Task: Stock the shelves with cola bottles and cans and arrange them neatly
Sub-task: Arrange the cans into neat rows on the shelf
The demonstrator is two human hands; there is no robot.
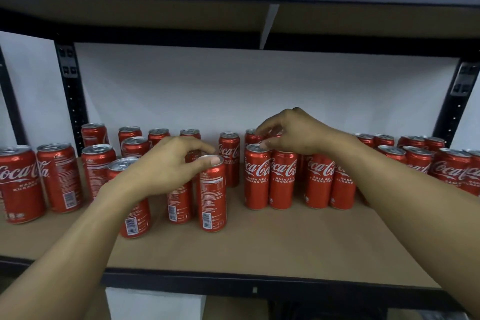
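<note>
A red slim can (211, 195) is held from above by the left hand (166, 163). The thumb is laid over the near edge of its top and the fingers are curled round the far side, so the rim is gripped. The can stands upright on the shelf (259, 239), long axis vertical, with its barcode and small print turned to the near side rather than its logo. It is set a little nearer than the tidy group to its right, and a clear gap of bare board is left between them.

That group is led by a front-row can (256, 179), logo facing near, which touches its neighbour (282, 179). The right hand (296, 132) is arched over the top of the front-row can, fingers bent and thumb down at its rim. Whether the rim is pinched or only touched cannot be told.

The coming move is judged to turn on one relation: the held can lies to the left of the aligned group, and the left hand is the nearer and is on it. A twist about the upright axis to bring the logo forward, then a short slide right and slightly far, would seem to be called for. Wider cans (20, 184) are stood loosely at the left end of the shelf. No bottles are seen.
</note>
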